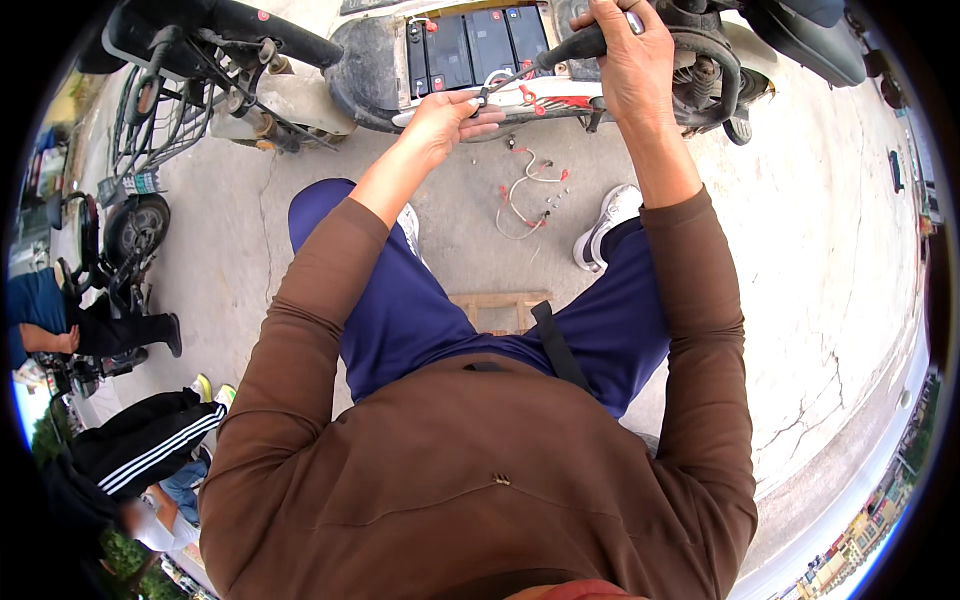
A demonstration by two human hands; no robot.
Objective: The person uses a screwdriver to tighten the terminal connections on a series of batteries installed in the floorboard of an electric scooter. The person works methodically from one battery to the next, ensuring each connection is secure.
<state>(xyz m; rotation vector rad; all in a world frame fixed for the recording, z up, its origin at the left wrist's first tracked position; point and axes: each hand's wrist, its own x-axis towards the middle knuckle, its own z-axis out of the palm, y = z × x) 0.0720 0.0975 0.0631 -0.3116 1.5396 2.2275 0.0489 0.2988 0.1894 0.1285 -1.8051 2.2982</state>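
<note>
My left hand (pixel 445 125) pinches a small black piece (pixel 482 99) at the front of an open scooter deck, some fingers extended. My right hand (pixel 636 70), higher to the right, grips the black handle of a screwdriver (pixel 570 48), whose shaft angles down-left to that piece. Several dark batteries (pixel 450 45) with red terminal parts sit in the deck (pixel 360 80), just behind my hands, with short wires and red connectors along its front edge. On the pavement below lie loose white wires (pixel 515 200) with red ends and several small bits.
A frame with a wire basket (pixel 170 110) stands left, a wheel and spring (pixel 705 75) right. A wooden board (pixel 500 305) lies between my legs. Another scooter (pixel 135 235) and other people (pixel 40 315) (pixel 150 450) are at far left. The concrete ground (pixel 820 250) is cracked.
</note>
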